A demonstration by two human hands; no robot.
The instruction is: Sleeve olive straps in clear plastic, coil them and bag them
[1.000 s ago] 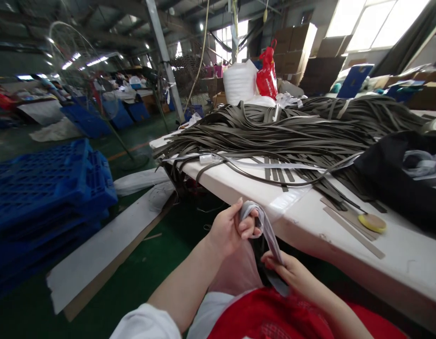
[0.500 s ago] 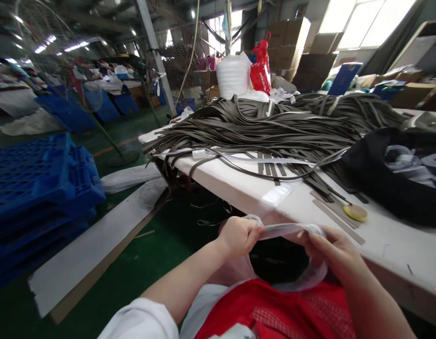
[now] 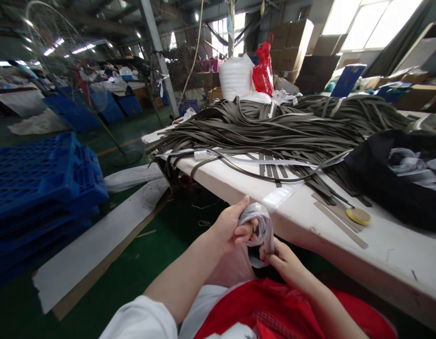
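My left hand (image 3: pixel 232 227) is closed around a bunched loop of grey strap (image 3: pixel 260 223), held just below the front edge of the white table (image 3: pixel 387 254). My right hand (image 3: pixel 279 258) sits right under it and pinches the same grey strap where it hangs down. Both hands are over my lap, above a red garment (image 3: pixel 274 306). A large heap of dark olive straps (image 3: pixel 274 127) lies on the table beyond my hands.
A yellow disc (image 3: pixel 359 215) and flat strips lie on the table to the right, beside a black bag (image 3: pixel 394 183) holding grey straps. Stacked blue pallets (image 3: pixel 37 183) stand on the green floor at left, with a long white board (image 3: pixel 98 245) beside them. Cardboard boxes stand behind.
Half a second ago the strap was stretched level between my hands. My right hand has since dropped down and in, under my left hand, and the strap is bunched again.
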